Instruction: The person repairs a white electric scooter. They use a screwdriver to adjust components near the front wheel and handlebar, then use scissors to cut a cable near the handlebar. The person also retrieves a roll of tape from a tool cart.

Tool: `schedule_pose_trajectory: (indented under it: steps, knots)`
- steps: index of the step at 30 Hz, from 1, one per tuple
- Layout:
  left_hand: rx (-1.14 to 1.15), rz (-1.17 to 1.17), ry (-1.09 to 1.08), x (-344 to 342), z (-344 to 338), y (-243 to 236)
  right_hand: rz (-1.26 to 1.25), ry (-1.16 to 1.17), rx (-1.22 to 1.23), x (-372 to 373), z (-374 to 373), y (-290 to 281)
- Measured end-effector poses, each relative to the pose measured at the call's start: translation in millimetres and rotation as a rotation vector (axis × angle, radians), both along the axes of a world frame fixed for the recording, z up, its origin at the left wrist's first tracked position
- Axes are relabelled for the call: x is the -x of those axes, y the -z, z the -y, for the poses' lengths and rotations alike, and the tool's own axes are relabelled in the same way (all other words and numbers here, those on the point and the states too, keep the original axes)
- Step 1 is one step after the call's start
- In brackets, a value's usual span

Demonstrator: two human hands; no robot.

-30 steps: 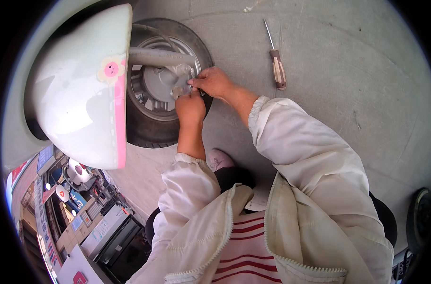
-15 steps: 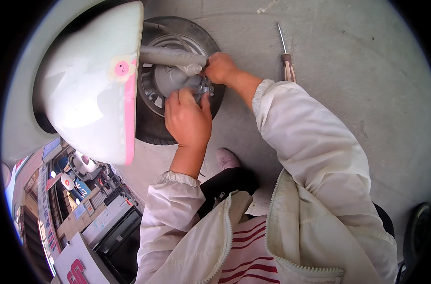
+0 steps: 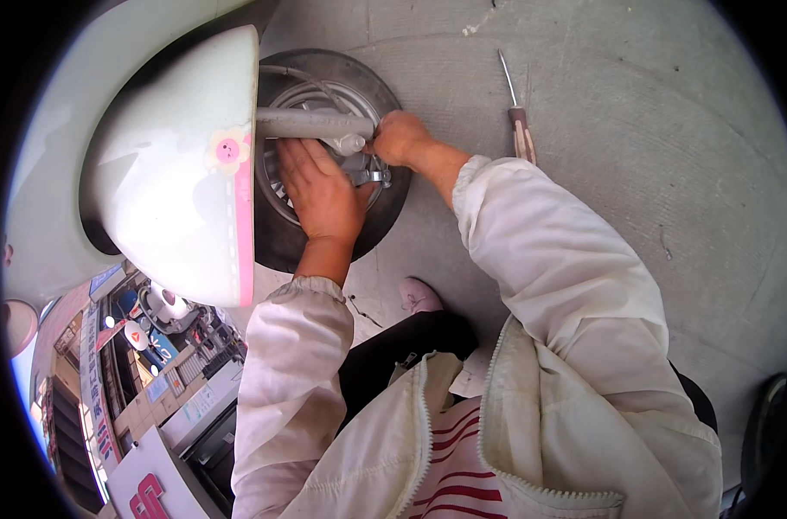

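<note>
Scooter wheel (image 3: pixel 324 233) sits under the pale fender (image 3: pixel 169 164), on the concrete. Left hand (image 3: pixel 320 195) lies flat and open on the hub, probably bracing it, while right hand (image 3: pixel 398 137) is clenched around the axle fitting (image 3: pixel 359 143). Screwdriver (image 3: pixel 519 121) lies close by.

A screwdriver (image 3: pixel 519 121) lies on the grey concrete floor (image 3: pixel 670 156) well to my right. My pink shoe (image 3: pixel 419 296) rests on that floor. A pale fender with a pink flower sticker (image 3: pixel 227 150) curves on my left.
</note>
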State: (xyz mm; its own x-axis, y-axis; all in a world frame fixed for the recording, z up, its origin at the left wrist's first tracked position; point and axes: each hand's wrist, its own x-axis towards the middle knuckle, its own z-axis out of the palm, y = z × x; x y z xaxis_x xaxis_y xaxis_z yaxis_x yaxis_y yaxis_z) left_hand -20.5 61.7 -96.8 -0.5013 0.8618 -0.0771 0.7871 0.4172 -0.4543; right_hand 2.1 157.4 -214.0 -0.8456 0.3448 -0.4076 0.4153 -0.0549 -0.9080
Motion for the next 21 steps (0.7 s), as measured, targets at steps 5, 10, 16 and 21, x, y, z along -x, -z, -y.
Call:
schedule_pose_trajectory:
  steps: [5, 10, 16, 21]
  knots:
    - [0.01, -0.048, -0.04, 0.6, -1.4, -0.1, -0.087, -0.027, 0.073, -22.9, 13.9, -2.3]
    - [0.032, -0.075, -0.08, 1.0, -8.3, 2.1, -0.114, 0.327, 0.252, -50.6, 69.4, 21.6]
    - [-0.041, -0.083, -0.033, 0.8, -3.7, 6.4, -0.088, 0.573, 0.36, -42.2, 86.0, 3.2]
    - [-0.085, -0.041, -0.065, 0.4, 1.5, 14.1, -0.076, 0.61, 0.278, -48.2, 97.2, 3.8]
